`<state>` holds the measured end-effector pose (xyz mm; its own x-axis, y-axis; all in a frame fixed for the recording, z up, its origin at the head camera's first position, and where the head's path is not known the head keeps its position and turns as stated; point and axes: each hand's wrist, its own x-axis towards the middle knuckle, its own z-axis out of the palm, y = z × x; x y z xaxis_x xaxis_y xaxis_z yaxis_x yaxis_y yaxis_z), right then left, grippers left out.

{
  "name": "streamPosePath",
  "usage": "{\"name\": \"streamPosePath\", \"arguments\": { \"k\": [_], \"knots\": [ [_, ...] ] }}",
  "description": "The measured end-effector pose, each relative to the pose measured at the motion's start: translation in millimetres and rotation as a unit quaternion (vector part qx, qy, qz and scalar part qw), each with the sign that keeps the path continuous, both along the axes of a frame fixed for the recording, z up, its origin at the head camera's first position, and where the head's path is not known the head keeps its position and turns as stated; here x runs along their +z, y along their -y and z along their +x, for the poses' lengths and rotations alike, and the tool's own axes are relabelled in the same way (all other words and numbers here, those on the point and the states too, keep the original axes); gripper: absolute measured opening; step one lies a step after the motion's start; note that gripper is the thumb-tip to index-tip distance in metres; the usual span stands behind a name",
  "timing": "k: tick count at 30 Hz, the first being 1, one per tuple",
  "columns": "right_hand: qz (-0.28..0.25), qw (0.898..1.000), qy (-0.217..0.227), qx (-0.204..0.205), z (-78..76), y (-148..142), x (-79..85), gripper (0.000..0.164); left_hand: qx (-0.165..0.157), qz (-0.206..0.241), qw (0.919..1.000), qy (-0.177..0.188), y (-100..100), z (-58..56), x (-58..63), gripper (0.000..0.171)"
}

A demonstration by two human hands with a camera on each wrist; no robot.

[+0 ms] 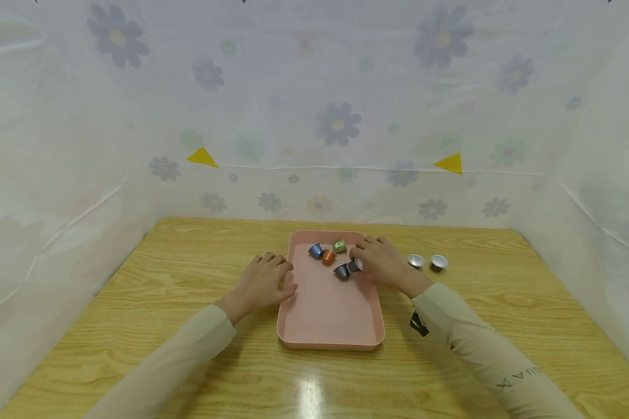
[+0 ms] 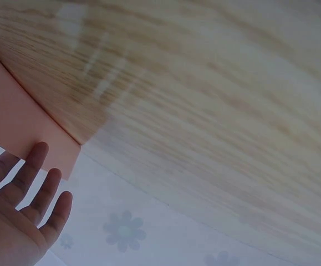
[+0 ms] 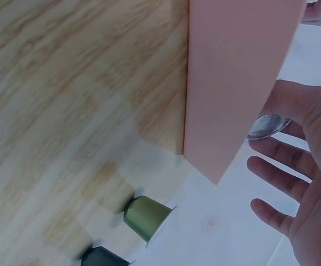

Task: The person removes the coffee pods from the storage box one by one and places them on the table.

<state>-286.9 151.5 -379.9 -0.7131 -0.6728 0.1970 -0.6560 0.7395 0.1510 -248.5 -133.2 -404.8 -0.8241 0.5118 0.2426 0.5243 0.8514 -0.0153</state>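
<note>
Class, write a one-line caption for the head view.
Right-hand grip holds a dark capsule at a pink tray containing four others; two more capsules sit on the table.

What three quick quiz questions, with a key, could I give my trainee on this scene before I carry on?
1. How many coffee capsules stand on the table outside the pink tray?
2. True or false: the orange capsule lies inside the pink tray.
3. Which of the hands pinches a capsule: (A) left or (B) right?

Key:
1. Two.
2. True.
3. B, the right hand.
</note>
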Motion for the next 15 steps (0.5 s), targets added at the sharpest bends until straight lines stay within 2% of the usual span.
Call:
{"name": "streamPosePath", "arguments": {
  "k": [9,15],
  "knots": [
    [-0.017,1.0,-0.02,0.01,5.9,-4.7,9.4,0.025,-0.001,0.007,1.0,-0.001,-0.4,-0.6,-0.6,0.042],
    [-0.038,0.999,-0.018,0.017,11.1,-10.7,16.1,0.026,-0.004,0.013,0.9999,-0.003,-0.1,-0.3,-0.7,0.041]
  ]
}}
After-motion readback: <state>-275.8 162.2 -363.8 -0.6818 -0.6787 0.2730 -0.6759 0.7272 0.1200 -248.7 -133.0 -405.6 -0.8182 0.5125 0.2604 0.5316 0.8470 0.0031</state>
